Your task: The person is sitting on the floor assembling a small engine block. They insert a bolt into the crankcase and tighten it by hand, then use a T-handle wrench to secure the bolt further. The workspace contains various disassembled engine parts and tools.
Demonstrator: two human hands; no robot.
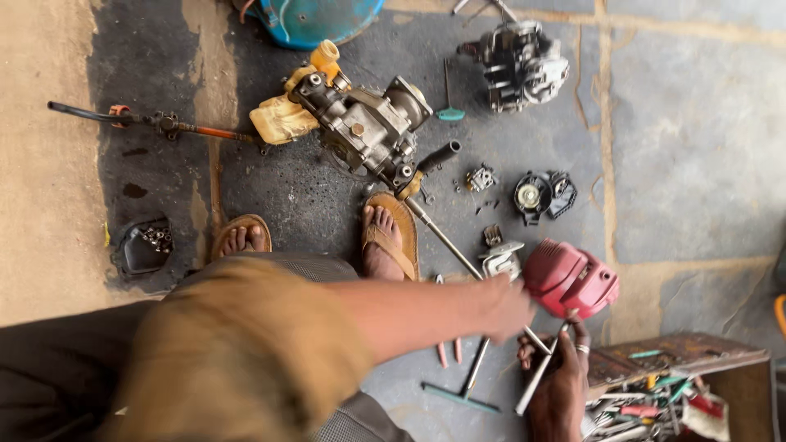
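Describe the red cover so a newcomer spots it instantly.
Start at the grey pump in front of the sandalled feet, then follow its long metal rod towards the open toolbox. The red cover lies beside the rod's end, the only red, ribbed plastic piece there.

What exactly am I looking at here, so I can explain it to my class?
One picture, from a camera on a person's head, looking down at a stone floor. Their sandalled feet stand beside a dismantled pump engine. The left hand reaches across towards a red engine cover. The right hand, wearing a ring, holds a thin metal tool. Around lie another engine block, small parts, a T-handled wrench and an open toolbox.
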